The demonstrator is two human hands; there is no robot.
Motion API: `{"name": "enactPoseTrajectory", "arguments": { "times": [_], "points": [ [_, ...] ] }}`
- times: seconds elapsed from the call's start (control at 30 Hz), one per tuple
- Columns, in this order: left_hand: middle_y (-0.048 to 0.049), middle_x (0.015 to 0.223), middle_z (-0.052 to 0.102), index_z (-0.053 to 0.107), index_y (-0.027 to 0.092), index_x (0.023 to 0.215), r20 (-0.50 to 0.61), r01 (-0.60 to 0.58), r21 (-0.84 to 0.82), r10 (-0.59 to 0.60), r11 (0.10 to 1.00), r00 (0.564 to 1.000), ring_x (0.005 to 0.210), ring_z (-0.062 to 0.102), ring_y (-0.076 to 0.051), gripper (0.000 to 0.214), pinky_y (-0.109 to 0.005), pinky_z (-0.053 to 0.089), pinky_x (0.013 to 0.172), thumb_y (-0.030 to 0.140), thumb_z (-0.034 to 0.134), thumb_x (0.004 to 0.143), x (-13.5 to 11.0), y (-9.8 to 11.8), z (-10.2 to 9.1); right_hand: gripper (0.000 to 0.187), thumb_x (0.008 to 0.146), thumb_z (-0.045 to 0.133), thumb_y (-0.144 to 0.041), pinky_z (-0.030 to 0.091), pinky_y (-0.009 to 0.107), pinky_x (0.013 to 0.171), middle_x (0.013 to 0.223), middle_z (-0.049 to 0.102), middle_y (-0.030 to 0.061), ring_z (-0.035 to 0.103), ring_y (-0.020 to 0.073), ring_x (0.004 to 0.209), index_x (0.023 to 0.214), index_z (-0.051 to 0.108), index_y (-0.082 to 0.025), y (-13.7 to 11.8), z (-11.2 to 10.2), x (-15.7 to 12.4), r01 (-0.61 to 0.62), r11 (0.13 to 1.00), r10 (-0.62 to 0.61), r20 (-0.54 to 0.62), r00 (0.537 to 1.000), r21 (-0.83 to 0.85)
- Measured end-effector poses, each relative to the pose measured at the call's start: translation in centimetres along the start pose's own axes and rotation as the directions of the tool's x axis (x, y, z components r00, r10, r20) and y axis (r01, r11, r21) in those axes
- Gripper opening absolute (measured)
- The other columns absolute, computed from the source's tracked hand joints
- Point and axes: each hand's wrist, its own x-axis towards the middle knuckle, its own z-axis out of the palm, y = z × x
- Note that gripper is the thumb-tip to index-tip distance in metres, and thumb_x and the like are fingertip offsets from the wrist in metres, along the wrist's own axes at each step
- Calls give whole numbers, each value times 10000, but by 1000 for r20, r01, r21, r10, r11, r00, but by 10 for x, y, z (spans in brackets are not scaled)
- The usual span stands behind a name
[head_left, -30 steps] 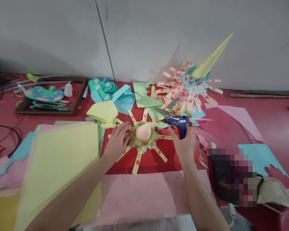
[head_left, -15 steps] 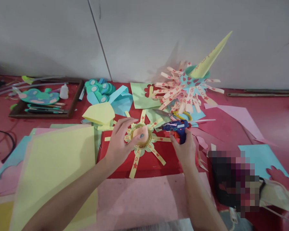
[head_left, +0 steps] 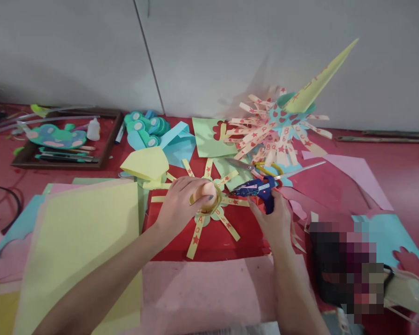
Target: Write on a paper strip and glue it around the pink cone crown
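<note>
A paper sun-shaped craft (head_left: 209, 210) with yellow strips bearing red stars lies on a red sheet (head_left: 212, 237). My left hand (head_left: 181, 204) is closed over the pale pink cone (head_left: 207, 190) at the craft's centre, inside its yellow ring. My right hand (head_left: 274, 218) grips a blue glue gun (head_left: 256, 187), whose nozzle points left toward the cone and stops just short of it.
A finished craft with a tall yellow cone (head_left: 289, 116) stands at the back. Scissors (head_left: 251, 166) lie behind the glue gun. Yellow sheets (head_left: 87, 237) lie at the left, a pink sheet (head_left: 202, 293) in front, and a wooden tray (head_left: 66, 144) with a white bottle at the far left.
My left hand went from lying beside the ring to closing over the pink cone. The glue gun has tilted and its nozzle has come nearer the cone.
</note>
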Motion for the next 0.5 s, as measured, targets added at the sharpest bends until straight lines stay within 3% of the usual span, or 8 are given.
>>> {"name": "enactPoseTrajectory", "arguments": {
  "times": [0.13, 0.23, 0.3, 0.4, 0.5],
  "points": [
    [-43, 1077, 624, 564, 237, 1093, 49, 6, -22, -5, 1000, 999, 1019, 568, -199, 290, -382, 461, 893, 374, 549, 838, 2, 4, -7, 556, 670, 565, -604, 453, 356, 740, 973, 619, 101, 574, 251, 908, 1037, 526, -188, 0, 0, 0, -10, 1000, 10, 7, 1000, 8],
    [-59, 1100, 607, 546, 223, 1108, -77, -3, 30, 5, 1000, 997, 1030, 563, -189, 304, -343, 474, 869, 371, 543, 842, -1, 12, -16, 566, 666, 568, -601, 454, 359, 750, 989, 622, 101, 575, 252, 913, 1050, 525, -187, 1, -1, 1, -12, 1000, 12, 22, 1000, 11],
    [-38, 929, 643, 586, 213, 982, -144, -57, 122, 75, 991, 987, 879, 600, -161, 179, -303, 485, 783, 328, 514, 865, -5, 17, -23, 559, 670, 564, -594, 456, 359, 744, 984, 626, 102, 578, 250, 896, 1050, 528, -185, 1, -2, 1, -10, 1000, 10, 32, 999, 11],
    [12, 664, 624, 588, 199, 785, -25, -198, 263, 212, 944, 977, 620, 580, -113, 196, -246, 444, 608, 253, 441, 901, -12, 23, -29, 551, 669, 565, -586, 455, 359, 740, 977, 629, 108, 577, 252, 885, 1041, 533, -181, -1, -5, 2, -18, 1000, 17, 43, 999, 7],
    [38, 493, 541, 580, 188, 751, 145, -274, 370, 236, 888, 961, 441, 488, -107, 241, -244, 351, 465, 212, 398, 906, -18, 27, -27, 562, 659, 569, -585, 454, 366, 748, 985, 625, 117, 574, 260, 899, 1040, 532, -173, -5, -7, 1, -43, 999, 43, 56, 997, -1]
  ]
}}
